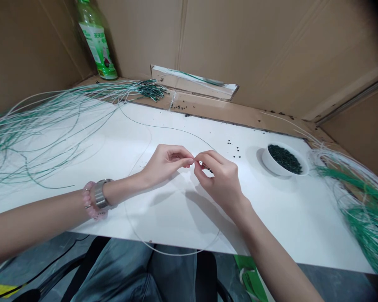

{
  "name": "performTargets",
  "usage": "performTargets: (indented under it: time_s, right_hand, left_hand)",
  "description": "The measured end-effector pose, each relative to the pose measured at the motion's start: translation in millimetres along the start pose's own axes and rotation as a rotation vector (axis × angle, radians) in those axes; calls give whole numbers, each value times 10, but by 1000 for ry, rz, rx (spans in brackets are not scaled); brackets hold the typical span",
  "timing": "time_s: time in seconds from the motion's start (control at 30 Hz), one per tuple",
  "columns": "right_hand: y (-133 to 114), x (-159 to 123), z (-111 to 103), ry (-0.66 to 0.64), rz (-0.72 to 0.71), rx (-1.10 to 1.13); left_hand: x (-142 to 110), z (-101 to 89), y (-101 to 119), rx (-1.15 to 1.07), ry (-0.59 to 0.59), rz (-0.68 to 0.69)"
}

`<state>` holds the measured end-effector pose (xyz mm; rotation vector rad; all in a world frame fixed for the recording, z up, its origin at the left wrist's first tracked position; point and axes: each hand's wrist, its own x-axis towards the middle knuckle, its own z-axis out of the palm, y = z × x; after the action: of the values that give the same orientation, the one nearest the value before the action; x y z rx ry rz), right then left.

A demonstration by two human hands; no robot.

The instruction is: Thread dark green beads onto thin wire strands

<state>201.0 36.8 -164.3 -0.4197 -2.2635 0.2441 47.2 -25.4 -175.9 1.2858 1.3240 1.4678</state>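
Over the middle of a white table (290,218), my left hand (166,163) and my right hand (219,178) meet fingertip to fingertip. Both pinch a thin white wire (173,253) that loops down past the table's near edge and arcs away toward the back. A few small dark beads show at my right fingertips. A pink bead bracelet and a metal watch sit on my left wrist. To the right stands a white bowl (272,164) full of dark green beads (285,158).
A fan of green and white wires (34,126) covers the table's left side, with beaded ends (151,90) at the back. Another wire bundle (362,201) lies at the right edge. A green bottle (97,42) stands in the back left corner. Cardboard walls surround the table. Loose beads (234,147) lie scattered.
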Motion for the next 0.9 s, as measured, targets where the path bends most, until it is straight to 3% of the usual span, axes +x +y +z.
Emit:
performTargets:
  time_s: [0.27, 0.9]
  right_hand:
    - [-28, 23, -22, 93, 98, 128]
    - [-34, 17, -27, 70, 86, 133]
  left_hand:
    - [36, 23, 39, -98, 25, -33]
    - [12, 3, 28, -77, -1, 14]
